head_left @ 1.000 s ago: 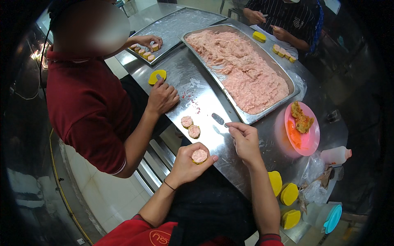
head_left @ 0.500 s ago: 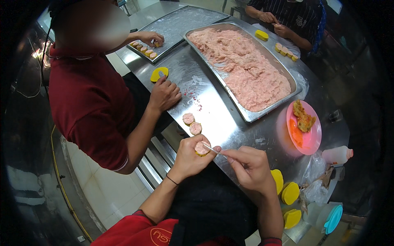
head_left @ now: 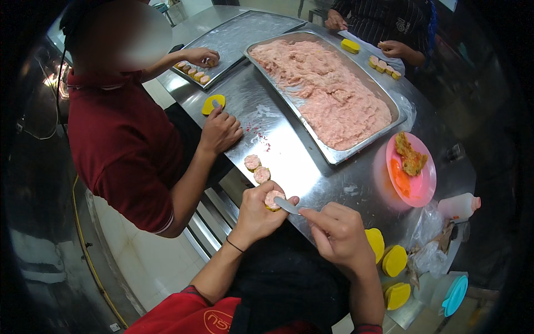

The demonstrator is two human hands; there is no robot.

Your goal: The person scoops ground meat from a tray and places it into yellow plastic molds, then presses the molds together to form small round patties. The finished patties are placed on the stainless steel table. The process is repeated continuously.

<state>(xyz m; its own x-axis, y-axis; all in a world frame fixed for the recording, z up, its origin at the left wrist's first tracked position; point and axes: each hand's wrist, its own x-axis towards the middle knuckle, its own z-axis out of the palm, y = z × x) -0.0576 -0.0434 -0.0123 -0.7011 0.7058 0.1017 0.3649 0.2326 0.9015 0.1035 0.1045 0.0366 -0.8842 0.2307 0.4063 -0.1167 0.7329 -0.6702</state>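
My left hand (head_left: 258, 214) is closed around an open-topped dumpling (head_left: 273, 199) with a yellow wrapper and pink meat filling, just off the table's near edge. In my right hand (head_left: 340, 236) is a small blunt knife (head_left: 287, 205), pinched near its handle, which my fingers mostly hide. Its blade lies flat, the tip at the filling's surface. Two filled dumplings, one (head_left: 252, 162) farther off and one (head_left: 262, 175) nearer, stand on the steel table beyond my left hand. A deep steel pan (head_left: 369, 145) holds a large mound of pink minced meat (head_left: 345, 106).
Yellow wrapper stacks (head_left: 395, 261), a white bottle (head_left: 457, 206) and a turquoise-lidded container (head_left: 455, 296) lie at right, near a pink bowl (head_left: 425, 186). A co-worker in dark red (head_left: 122, 150) sets dumplings on a flat tray (head_left: 239, 34) at left. Another person works across the table.
The knife has turned from edge-on to show its broad face over the filling. My left hand stays nearly in place. Across the table, the other person's hands have moved apart.
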